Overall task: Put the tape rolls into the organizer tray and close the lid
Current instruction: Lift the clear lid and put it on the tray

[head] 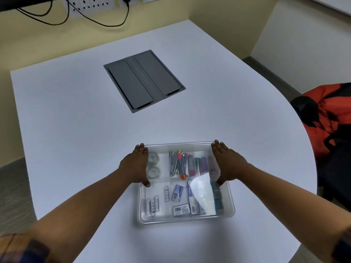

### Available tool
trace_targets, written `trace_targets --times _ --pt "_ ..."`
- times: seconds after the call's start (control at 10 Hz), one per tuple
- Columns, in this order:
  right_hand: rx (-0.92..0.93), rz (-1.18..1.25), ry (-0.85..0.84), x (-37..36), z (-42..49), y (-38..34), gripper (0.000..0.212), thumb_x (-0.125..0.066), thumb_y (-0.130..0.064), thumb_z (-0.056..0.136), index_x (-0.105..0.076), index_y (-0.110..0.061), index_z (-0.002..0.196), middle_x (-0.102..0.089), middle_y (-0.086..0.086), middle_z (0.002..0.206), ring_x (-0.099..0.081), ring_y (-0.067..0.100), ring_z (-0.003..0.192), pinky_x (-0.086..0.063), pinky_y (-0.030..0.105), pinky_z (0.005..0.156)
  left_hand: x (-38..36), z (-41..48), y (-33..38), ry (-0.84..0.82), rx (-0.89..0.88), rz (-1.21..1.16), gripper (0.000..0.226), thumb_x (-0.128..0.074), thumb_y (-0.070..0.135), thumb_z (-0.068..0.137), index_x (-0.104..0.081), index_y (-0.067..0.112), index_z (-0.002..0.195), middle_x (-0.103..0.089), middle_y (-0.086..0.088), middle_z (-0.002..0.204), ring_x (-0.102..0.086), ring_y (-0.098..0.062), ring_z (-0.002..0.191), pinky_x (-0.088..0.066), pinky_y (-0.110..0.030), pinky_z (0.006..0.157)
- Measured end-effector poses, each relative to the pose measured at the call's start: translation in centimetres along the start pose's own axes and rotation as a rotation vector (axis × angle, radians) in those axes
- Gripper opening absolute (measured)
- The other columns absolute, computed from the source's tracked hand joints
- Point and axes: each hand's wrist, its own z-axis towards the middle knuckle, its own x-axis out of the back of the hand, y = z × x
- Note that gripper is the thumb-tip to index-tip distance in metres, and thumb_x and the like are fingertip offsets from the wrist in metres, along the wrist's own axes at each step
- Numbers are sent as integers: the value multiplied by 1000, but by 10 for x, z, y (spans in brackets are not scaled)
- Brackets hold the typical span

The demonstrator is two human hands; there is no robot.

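The clear plastic organizer tray sits on the white table close to me. A see-through lid lies over it and catches a patch of glare. Through the lid, two clear tape rolls lie one behind the other in the far left compartment. My left hand clasps the tray's left edge, fingers flat along the side and thumb on top of the lid. On the opposite edge, my right hand grips the same way. Other compartments hold batteries, clips, pens and small packets.
A grey cable hatch is set flush into the table beyond the tray. The table's curved edge runs down the right, with an orange and black bag on a chair beside it. Wall sockets with black cables are at the back.
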Motion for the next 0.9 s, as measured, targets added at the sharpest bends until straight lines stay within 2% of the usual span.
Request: trace_targets --times 0.1,0.3,0.5,0.6,0.7,0.8,0.9 --pt "17 3 -22 0 9 4 152 -86 -59 52 17 -3 148 21 13 159 13 27 148 -8 39 121 0 6 -2 2 -22 13 144 -88 53 51 6 5 150 12 -12 161 7 -22 148 -16 -39 120" --pt "36 39 -26 -6 13 8 153 -86 -60 50 18 -5 148 23 11 158 14 25 147 -10 37 120 -2 12 -7 -13 -37 17 142 -86 54 53 6 7 150 14 -9 161 7 -20 149 -10 -39 120" --pt "27 27 -38 -6 11 5 151 -85 -60 53 19 -4 147 24 12 158 15 26 147 -7 38 121 2 12 -3 -4 -23 72 142 -86 55 52 4 7 150 11 -10 161 5 -21 149 -12 -39 120" --pt "21 10 -52 -2 9 4 147 -83 -60 57 18 -3 147 23 13 158 14 27 147 -8 42 121 4 8 0 -4 -14 90 141 -86 55 53 4 5 150 10 -11 161 5 -22 149 -13 -40 120" --pt "-2 58 -31 4 3 -3 131 -75 -58 71 15 -3 148 18 14 159 10 29 148 -8 42 121 7 0 3 22 -12 143 135 -81 57 59 3 4 150 7 -11 162 5 -23 149 -13 -41 120" --pt "3 106 83 16 2 -8 112 -65 -56 82 7 -4 151 10 14 161 6 28 149 -9 41 121 18 -4 7 114 -23 140 119 -68 60 72 3 5 150 7 -12 162 6 -24 149 -11 -41 120" --pt "-5 71 311 45 -6 -14 98 -50 -61 87 0 -6 152 2 12 162 2 25 149 -11 40 121 49 -9 15 317 -33 143 99 -51 58 87 4 4 150 7 -12 162 7 -25 149 -7 -40 121"
